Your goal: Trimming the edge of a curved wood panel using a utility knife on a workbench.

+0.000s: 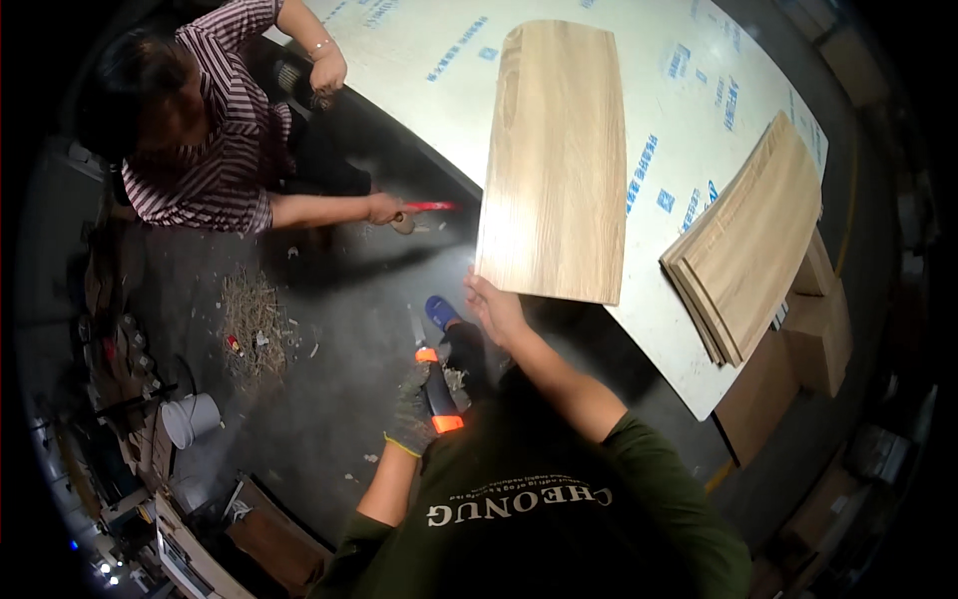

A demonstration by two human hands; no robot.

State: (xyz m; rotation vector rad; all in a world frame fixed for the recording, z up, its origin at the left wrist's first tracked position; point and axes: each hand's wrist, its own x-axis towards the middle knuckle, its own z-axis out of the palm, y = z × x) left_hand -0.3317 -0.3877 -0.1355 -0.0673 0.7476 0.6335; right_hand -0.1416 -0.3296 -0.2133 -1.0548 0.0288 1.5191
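My left hand (407,407), in a grey work glove with a yellow cuff, is closed around a hand tool with a black-and-orange handle (437,391). A narrow metal blade points away from me; its exact kind is unclear. My bare right hand (494,309) grips the near left corner of a light wood-grain board (554,165), thumb along its edge. More than one panel may lie under that board, as a second edge shows at its far left. The board rests on the white table (654,344) and sticks out past its near left edge.
Several matching boards (753,235) lie stacked at the table's right, with cardboard boxes (813,334) beyond. On the left, another person (225,130) holds a red-handled tool (429,206). A heap of thin strips (254,319) and a white bucket (190,419) are on the floor.
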